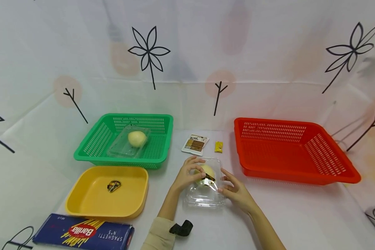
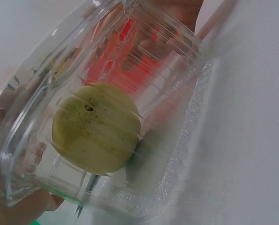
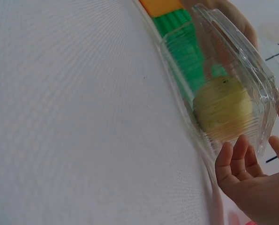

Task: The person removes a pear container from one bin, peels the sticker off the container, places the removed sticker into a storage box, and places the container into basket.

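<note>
A clear plastic clamshell box [image 1: 204,199] sits on the white cloth between both hands. Through its walls shows a round pale yellow-green fruit [image 2: 96,129]. A small black-and-gold foil packet [image 1: 208,179] is over the lid, its near end pinched between thumb and index finger of my left hand [image 1: 186,176]. My right hand [image 1: 239,194] is at the box's right side, fingertips along the edge and thumb lower down. In the right wrist view several loosely bent fingers of that right hand [image 3: 254,187] stand close beside the box wall.
A green basket [image 1: 84,157] holds another clear box [image 1: 120,144] with a pale fruit [image 1: 136,139]. In the yellow tub [image 1: 90,198] lies a black-and-gold packet [image 1: 114,186]. A spaghetti box [image 1: 81,232], red basket [image 1: 275,158], white-brown sachet [image 1: 195,144] and yellow sachet [image 1: 218,147] lie around.
</note>
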The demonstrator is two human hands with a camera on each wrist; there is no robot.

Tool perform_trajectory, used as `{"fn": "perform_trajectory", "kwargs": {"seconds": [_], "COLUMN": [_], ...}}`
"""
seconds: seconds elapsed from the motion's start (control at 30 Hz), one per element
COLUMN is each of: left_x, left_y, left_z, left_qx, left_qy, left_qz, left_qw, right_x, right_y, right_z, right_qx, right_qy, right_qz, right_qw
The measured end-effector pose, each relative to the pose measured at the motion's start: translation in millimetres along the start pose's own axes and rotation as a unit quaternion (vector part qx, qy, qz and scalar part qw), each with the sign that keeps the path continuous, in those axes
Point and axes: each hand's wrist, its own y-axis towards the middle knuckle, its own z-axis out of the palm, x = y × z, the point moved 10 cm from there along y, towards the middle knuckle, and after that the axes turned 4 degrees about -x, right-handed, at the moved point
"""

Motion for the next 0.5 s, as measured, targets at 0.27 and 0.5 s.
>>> {"fn": "perform_trajectory", "kwargs": {"seconds": [0.27,0.5], "left_x": [0.1,4.3], "left_y": [-2.3,-2.1], "left_z": [-2.3,-2.6], "left_qx": [0.006,0.008], "left_qy": [-0.023,-0.028], "left_qz": [-0.026,-0.032], "left_qw": [0.9994,0.9991], "right_x": [-2.4,-5.3], "right_y": [-0.3,-0.1], "right_z": [-0.1,-0.8], "right_qx": [-0.006,-0.012], "right_qy": [0.001,0.006], "right_qz": [0.011,0.024], "right_qw": [0.9999,0.9996]}}
